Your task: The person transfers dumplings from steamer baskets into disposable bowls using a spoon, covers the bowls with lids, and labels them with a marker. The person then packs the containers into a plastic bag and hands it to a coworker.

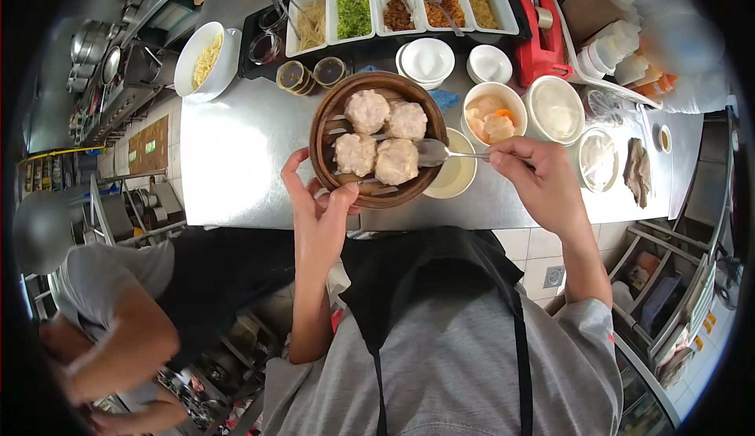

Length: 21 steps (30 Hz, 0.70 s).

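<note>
My left hand [318,212] grips the near left rim of a round bamboo steamer [321,143], which is tilted toward me above the counter. Inside it sit several pale dumplings [396,161] that look like siu mai. Between the fingers of my right hand [539,180] is the handle of a metal spoon [432,153]. The spoon's bowl reaches over the steamer's right side, against or close to the nearest dumpling. A cream-coloured bowl [464,178] is partly hidden under the steamer. Behind it stands a white tub [489,90] holding pale and orange pieces.
White trays of toppings [351,16] line the back of the steel counter [236,153]. A bowl of noodles [226,58] stands at the left, sauce cups [330,70] behind the steamer, a lidded tub [555,110] and brown cloth [636,172] at the right. A co-worker [118,302] stands at lower left.
</note>
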### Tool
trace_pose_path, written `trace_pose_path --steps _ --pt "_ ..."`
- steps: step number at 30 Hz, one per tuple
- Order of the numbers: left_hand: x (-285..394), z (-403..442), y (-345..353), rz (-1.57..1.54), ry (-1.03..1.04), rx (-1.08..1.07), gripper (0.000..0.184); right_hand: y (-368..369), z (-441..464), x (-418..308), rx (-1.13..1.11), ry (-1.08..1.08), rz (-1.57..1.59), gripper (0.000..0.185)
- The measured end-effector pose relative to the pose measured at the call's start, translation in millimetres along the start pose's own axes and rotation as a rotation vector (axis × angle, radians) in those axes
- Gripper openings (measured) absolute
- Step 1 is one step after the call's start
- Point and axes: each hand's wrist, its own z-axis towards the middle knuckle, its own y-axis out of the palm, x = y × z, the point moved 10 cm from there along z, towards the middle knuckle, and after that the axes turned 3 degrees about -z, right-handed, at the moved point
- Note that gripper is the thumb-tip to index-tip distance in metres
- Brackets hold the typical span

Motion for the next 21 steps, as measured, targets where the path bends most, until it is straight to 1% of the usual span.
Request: trace_pose_path --steps 2,6,9,12,15,18,21 --pt "1.5 -0.6 -7.1 0.010 0.008 0.033 0.067 -12.3 -7.2 -13.1 0.068 -0.016 -0.090 0.015" --pt "5.0 -1.8 -25.4 0.011 0.077 0.125 0.063 -28.0 -13.1 -32.6 0.189 -0.035 -0.084 0.011" --pt "5.5 -2.3 -33.2 0.050 0.118 0.178 0.060 -10.3 -5.8 -49.3 0.140 -0.074 -0.194 0.009" --pt "-4.5 -1.7 -40.7 0.048 0.126 0.193 0.060 11.2 6.5 -79.7 0.160 -0.283 -0.284 0.008" --pt "-12.7 0.8 -47.7 0.012 0.107 0.183 0.060 25.4 12.0 -96.7 0.260 -0.643 -0.220 0.010" --pt "-20.2 1.4 -56.5 -0.003 0.063 0.157 0.061 64.5 0.4 -110.9 0.097 -0.976 -0.572 0.024" --pt "-24.1 0.0 -63.7 -0.015 0.015 0.126 0.062 86.6 -8.3 -118.2 0.067 -1.092 -0.767 0.032"
